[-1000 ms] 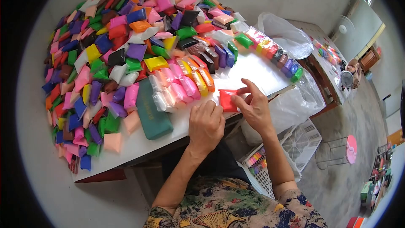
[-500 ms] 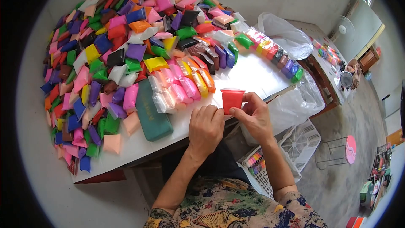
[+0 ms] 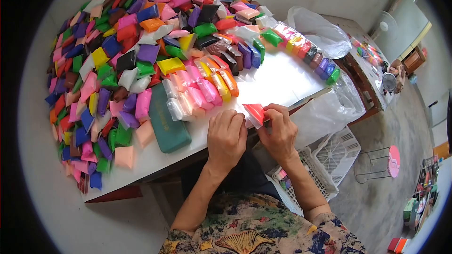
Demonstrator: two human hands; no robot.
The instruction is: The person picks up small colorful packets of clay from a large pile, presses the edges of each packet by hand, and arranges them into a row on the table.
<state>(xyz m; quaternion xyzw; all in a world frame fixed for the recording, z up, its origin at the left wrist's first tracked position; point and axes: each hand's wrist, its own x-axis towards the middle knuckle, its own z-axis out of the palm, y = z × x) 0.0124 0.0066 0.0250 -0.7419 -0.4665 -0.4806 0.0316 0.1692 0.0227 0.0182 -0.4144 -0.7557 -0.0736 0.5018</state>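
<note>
A small red packet (image 3: 254, 113), with a paler, see-through edge, is tilted between my two hands above the table's front edge. My right hand (image 3: 278, 131) pinches it from the right with thumb and fingers. My left hand (image 3: 227, 136) is closed at the packet's lower left edge, its fingertips partly hidden. Just beyond my hands lie neat rows of filled packets in pink (image 3: 207, 92), yellow (image 3: 221, 88) and orange (image 3: 229, 82). Left of these rows is a dark green case (image 3: 169, 129) lying on the white table (image 3: 268, 84).
A large heap of coloured packets (image 3: 125, 61) covers the left and back of the table. At the right edge lie a row of coloured packets (image 3: 310, 57) and clear plastic bags (image 3: 325, 113). White plastic baskets (image 3: 336, 155) and a pink-topped stool (image 3: 393, 161) stand on the floor.
The red packet has tipped over from upright to slanted and come slightly lower and nearer. My right hand has turned and moved left and down with it; my left hand stays close beside it.
</note>
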